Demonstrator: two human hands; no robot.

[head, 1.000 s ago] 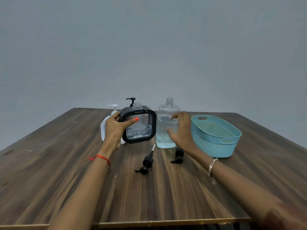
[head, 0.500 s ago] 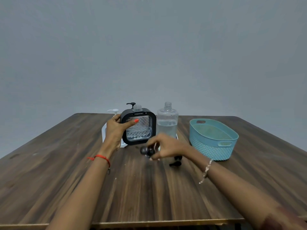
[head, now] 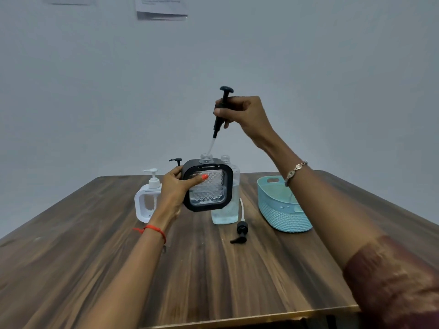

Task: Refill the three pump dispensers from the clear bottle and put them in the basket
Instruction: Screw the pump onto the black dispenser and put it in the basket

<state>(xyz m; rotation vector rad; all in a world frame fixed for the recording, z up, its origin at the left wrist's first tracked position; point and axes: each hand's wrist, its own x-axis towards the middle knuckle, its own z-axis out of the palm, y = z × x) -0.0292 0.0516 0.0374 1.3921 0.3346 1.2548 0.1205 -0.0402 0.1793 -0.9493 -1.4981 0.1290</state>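
My left hand (head: 174, 192) grips the left side of a black square dispenser (head: 209, 186) with a clear patterned body and holds it just above the table. My right hand (head: 244, 117) holds a black pump head (head: 222, 108) upright above it, and the pump's tube tip sits at the dispenser's open neck. The clear bottle (head: 225, 210), uncapped and partly full, stands right behind the black dispenser. A white pump dispenser (head: 148, 200) stands to the left. Only the black pump top of a further dispenser (head: 176, 160) shows behind my left hand. The blue basket (head: 282, 217) sits at the right.
A second black pump head (head: 240, 232) with its tube lies on the wooden table (head: 213, 281) in front of the clear bottle. Papers (head: 160, 8) hang on the grey wall behind. The table's front edge is close to me.
My right hand let go of the clear bottle, picked a black pump head off the table and raised it above the black dispenser. My left hand lifted the dispenser slightly.
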